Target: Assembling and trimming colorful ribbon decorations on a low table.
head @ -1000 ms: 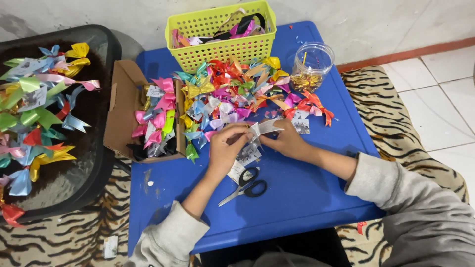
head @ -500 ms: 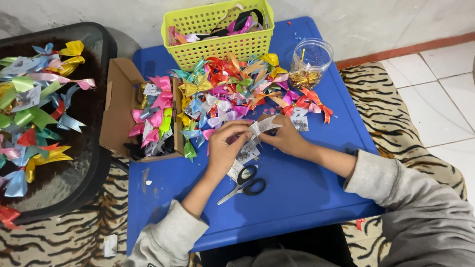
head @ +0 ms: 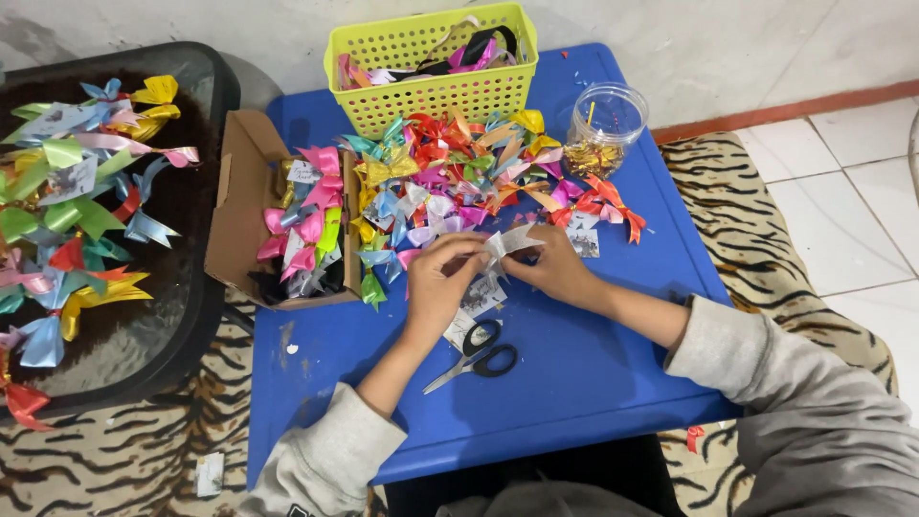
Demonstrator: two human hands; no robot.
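- We have both hands meeting over the middle of the blue worktop (head: 574, 383), shaping a pale silver ribbon piece (head: 507, 241) between them.
- Our left hand (head: 442, 278) pinches the ribbon's left end, its fingers (head: 467, 251) clenched on the strip; our right hand (head: 553, 270) grips the right end from below, thumb and forefinger closed on it.
- The ribbon is held just above the worktop, in front of the heap of finished bows (head: 459, 182), not resting on anything that we can see.
- We judge the step in hand to be the folding of the strip into loops, since it looks bent at the middle but shows no tie or pinch mark yet; the detail is too small to be sure.
- The next move, as we read it, calls for steady pressure at the centre so the loops do not spring open, and for one hand to come free.
- The black-handled scissors (head: 479, 359) lie just beside our left wrist, on small printed cards (head: 476, 299).
- A clear jar (head: 603, 129) with gold bits stands near the far right corner, beside the yellow basket (head: 431, 91).
- The cardboard box (head: 244, 225) at the left edge holds more bows, mostly pink.
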